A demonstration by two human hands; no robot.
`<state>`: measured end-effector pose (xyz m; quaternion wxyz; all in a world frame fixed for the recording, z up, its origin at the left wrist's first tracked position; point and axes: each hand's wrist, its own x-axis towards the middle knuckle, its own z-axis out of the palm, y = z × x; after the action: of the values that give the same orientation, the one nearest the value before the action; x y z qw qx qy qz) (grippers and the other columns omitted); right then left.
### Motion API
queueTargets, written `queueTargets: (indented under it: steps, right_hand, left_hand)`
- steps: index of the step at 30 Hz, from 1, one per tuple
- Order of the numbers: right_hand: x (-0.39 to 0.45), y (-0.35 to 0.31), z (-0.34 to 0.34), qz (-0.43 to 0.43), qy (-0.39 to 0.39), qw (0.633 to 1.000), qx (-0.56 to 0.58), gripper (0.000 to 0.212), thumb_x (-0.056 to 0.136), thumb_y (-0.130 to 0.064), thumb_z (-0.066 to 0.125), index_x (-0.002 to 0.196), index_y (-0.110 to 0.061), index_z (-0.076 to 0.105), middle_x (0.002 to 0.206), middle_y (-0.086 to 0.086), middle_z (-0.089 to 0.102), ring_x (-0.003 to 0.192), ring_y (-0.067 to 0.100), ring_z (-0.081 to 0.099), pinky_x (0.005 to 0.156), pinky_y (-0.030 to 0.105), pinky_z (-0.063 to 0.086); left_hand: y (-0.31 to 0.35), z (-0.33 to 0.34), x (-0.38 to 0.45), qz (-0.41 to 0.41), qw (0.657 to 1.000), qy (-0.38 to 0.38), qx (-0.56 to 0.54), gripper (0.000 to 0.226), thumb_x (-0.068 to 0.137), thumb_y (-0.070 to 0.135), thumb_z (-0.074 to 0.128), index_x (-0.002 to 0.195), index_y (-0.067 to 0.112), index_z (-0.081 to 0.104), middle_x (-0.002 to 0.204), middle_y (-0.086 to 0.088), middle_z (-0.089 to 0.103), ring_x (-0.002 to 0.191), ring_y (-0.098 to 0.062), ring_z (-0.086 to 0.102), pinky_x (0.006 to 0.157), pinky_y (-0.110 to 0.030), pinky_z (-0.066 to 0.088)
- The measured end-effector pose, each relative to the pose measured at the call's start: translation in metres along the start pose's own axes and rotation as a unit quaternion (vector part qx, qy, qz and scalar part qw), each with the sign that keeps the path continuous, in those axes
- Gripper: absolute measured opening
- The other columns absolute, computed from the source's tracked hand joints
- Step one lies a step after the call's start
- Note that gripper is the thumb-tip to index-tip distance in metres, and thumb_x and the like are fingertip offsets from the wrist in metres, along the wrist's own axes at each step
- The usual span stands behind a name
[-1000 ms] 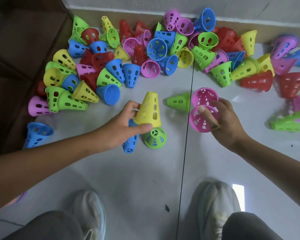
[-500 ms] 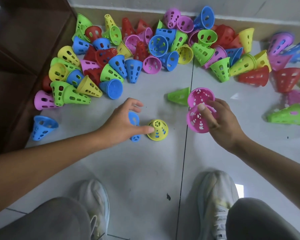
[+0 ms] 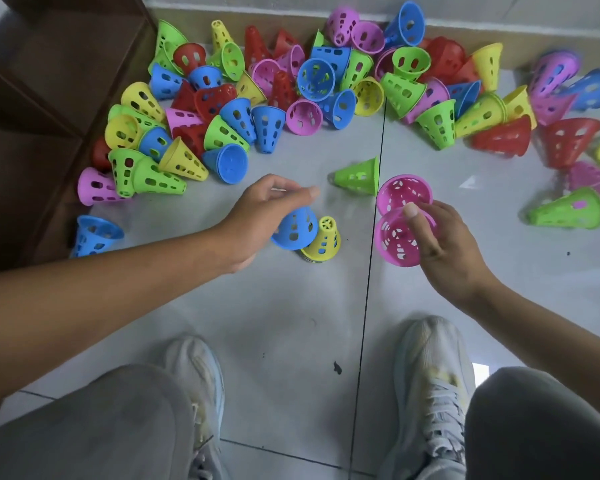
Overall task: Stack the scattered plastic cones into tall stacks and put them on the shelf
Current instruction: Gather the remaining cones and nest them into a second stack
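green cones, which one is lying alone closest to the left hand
The green cone on its side just past the left hand, tip pointing left, beside the floor seam. The other green ones sit in the pile or far right.

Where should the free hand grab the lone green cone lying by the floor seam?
Probably pinch the green cone at its narrow tip, coming from the left hand side. It lies on its side, tip pointing left, wide mouth toward the seam.
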<state>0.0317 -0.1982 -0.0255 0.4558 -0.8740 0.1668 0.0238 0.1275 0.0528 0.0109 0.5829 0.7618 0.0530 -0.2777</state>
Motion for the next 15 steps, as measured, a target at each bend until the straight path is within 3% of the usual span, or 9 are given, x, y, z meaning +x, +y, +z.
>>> queueTargets:
  steps: [3, 7, 12, 15]
  right_hand:
    - [-0.008, -0.001, -0.001, 0.0, 0.002, 1.0, 0.011, 0.082, 0.082, -0.082, 0.029, 0.116, -0.017, 0.065, 0.12, 0.003, 0.056, 0.11, 0.01, 0.049, 0.088, 0.019, 0.036]
    - [-0.014, -0.002, -0.001, 0.005, 0.002, 1.0, 0.027, 0.071, 0.084, -0.08, 0.029, 0.109, -0.023, 0.064, 0.117, 0.003, 0.057, 0.11, 0.013, 0.05, 0.09, 0.025, 0.036]
    - [-0.02, -0.009, -0.002, 0.015, -0.001, 0.999, 0.044, 0.059, 0.093, -0.075, 0.034, 0.107, -0.026, 0.063, 0.116, 0.004, 0.057, 0.11, 0.016, 0.053, 0.09, 0.026, 0.037]
    - [-0.022, -0.015, 0.001, 0.014, 0.003, 0.998, 0.061, 0.062, 0.089, -0.079, 0.029, 0.106, -0.029, 0.061, 0.118, 0.004, 0.057, 0.111, 0.019, 0.055, 0.091, 0.028, 0.04]
  left_hand:
    - [0.006, 0.006, 0.005, 0.019, 0.997, 0.003, -0.076, 0.063, 0.058, 0.061, 0.077, 0.1, 0.015, 0.065, 0.095, -0.002, 0.067, 0.092, -0.02, 0.064, 0.095, -0.043, 0.05]
    - [0.015, 0.01, 0.008, 0.029, 0.995, -0.018, -0.099, 0.062, 0.068, 0.058, 0.074, 0.108, 0.012, 0.061, 0.093, -0.004, 0.061, 0.091, -0.021, 0.055, 0.086, -0.038, 0.043]
    - [0.002, 0.014, 0.008, -0.007, 0.997, -0.078, 0.011, 0.063, 0.074, 0.067, 0.069, 0.11, 0.016, 0.065, 0.111, 0.005, 0.07, 0.113, -0.011, 0.061, 0.11, -0.033, 0.039]
    - [0.001, 0.016, 0.003, 0.045, 0.995, -0.03, 0.088, 0.037, 0.092, 0.049, 0.067, 0.112, 0.018, 0.066, 0.112, 0.007, 0.069, 0.105, -0.001, 0.061, 0.096, -0.022, 0.038]
